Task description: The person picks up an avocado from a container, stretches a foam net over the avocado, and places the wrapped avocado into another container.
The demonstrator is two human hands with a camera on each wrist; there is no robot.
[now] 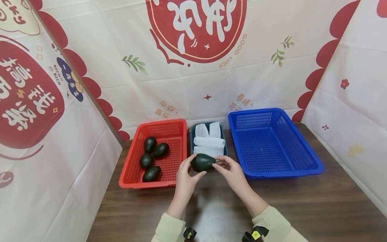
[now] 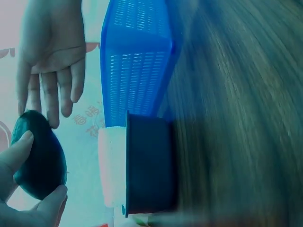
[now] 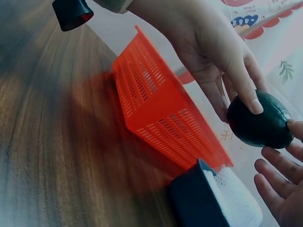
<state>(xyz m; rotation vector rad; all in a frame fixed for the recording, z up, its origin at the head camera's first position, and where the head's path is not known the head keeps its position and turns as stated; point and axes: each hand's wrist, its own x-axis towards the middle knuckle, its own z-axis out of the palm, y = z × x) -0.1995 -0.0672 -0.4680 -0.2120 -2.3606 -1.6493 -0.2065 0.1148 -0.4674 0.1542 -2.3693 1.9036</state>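
My left hand (image 1: 188, 173) grips a dark green avocado (image 1: 202, 162) above the table, just in front of the small dark bin (image 1: 192, 138). The thumb and fingers curl round its left end, as the left wrist view shows around the avocado (image 2: 40, 158). My right hand (image 1: 230, 168) is open, its straight fingertips touching the avocado's right end. In the right wrist view the avocado (image 3: 259, 120) sits under the left hand (image 3: 213, 61), with the right hand's spread fingers (image 3: 279, 189) just below it.
A red basket (image 1: 172, 161) at the left holds several more avocados (image 1: 152, 152). The dark bin holds white foam net sleeves (image 1: 208, 142). A blue basket (image 1: 272, 148) stands at the right with nothing in it. Printed cloth walls enclose the brown table (image 1: 302, 208).
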